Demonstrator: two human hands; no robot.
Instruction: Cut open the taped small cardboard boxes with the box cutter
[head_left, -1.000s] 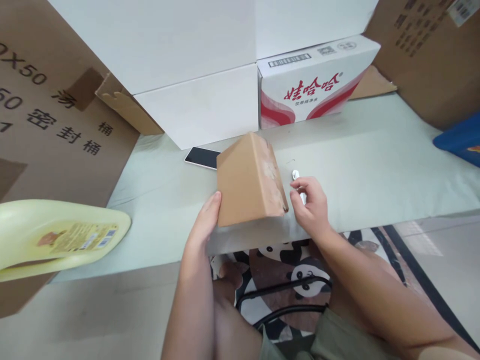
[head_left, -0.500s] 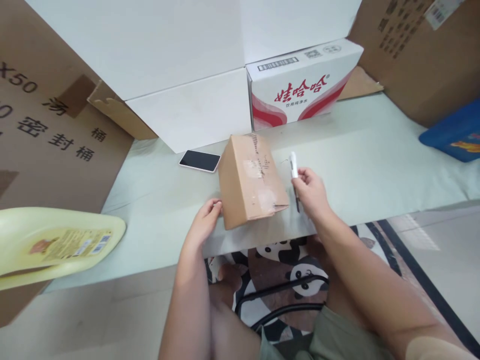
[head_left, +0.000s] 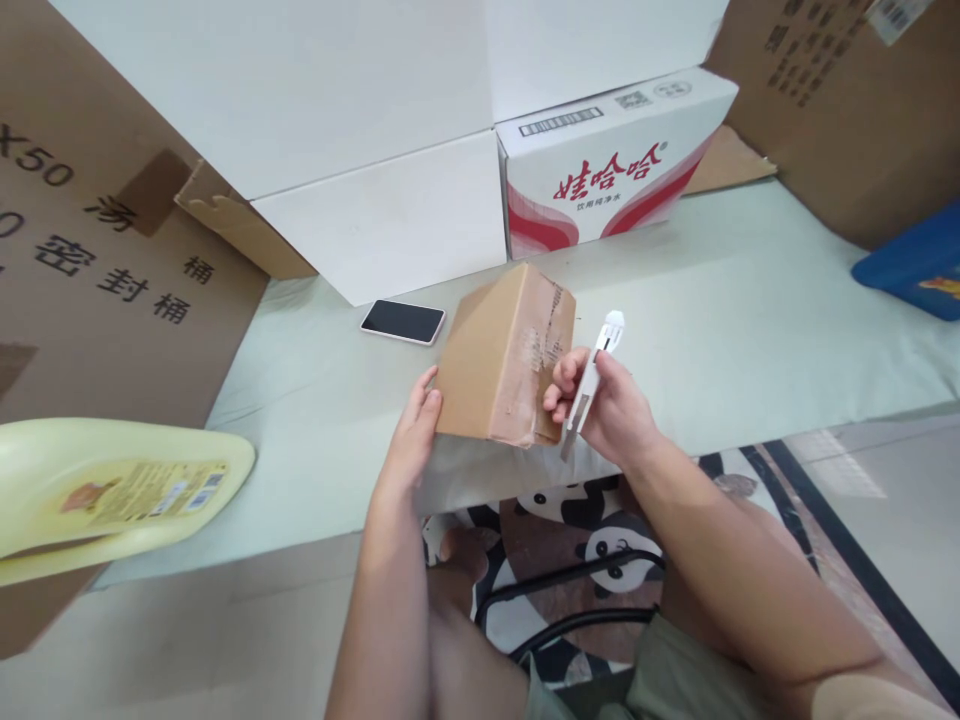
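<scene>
A small brown cardboard box (head_left: 487, 355) with torn tape marks on its right face rests tilted on the pale green table (head_left: 750, 310) near the front edge. My left hand (head_left: 414, 435) presses flat against the box's left side, steadying it. My right hand (head_left: 600, 405) grips a white utility knife (head_left: 592, 378), its blade end pointing down toward me beside the box's lower right corner, its fingers touching the taped face.
A black phone (head_left: 403, 321) lies behind the box. White cartons (head_left: 375, 150) and a red-and-white printed carton (head_left: 607, 170) stand at the back. Large brown cartons flank both sides. A yellow plastic jug (head_left: 112, 490) lies left, a blue item (head_left: 915, 270) right.
The box was tipped over so another face points up. My right hand picked the knife up from the table and brought it against the box's right face.
</scene>
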